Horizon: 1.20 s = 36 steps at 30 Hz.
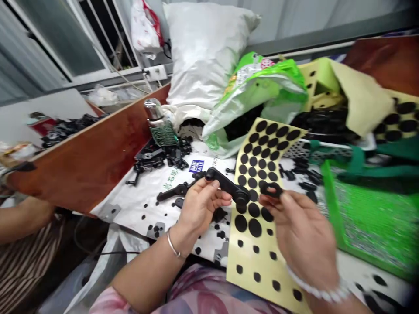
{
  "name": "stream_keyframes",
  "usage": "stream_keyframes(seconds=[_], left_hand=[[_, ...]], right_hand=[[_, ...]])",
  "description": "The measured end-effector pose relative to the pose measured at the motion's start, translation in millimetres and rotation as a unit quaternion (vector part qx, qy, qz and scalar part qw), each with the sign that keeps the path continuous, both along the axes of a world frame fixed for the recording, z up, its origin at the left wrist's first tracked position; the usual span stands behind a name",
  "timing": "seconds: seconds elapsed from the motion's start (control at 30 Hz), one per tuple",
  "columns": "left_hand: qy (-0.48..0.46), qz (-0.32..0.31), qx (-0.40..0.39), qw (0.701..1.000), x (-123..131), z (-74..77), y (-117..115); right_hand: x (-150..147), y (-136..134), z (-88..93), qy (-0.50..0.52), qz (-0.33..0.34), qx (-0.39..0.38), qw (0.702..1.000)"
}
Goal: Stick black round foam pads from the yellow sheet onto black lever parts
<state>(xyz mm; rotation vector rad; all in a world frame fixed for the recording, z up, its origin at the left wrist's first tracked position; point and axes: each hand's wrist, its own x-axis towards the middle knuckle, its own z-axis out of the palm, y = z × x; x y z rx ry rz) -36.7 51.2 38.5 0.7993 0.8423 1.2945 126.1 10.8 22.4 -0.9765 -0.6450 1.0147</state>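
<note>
I've got the left hand (201,205) curled around a black lever (225,185), fingers pressed together on its shaft, and the right hand (303,231) pinching a black ring (271,189) just beside the lever's knobbed end. A yellow sheet (265,266) of black dots lies beneath both hands, with loose black parts (173,192) left of the left hand.

right hand (304,237): motion-blurred | blue label (196,165): text too small | co-worker's forearm (24,218): cut off at left
</note>
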Motion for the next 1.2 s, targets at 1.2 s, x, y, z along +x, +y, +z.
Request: stream_keyframes(seconds=[1.2], left_hand=[[0.189, -0.208, 0.005, 0.960, 25, -29.9, -46]], right_hand=[[49, -13, 37.9, -0.123, 0.267, -0.229, 0.928]])
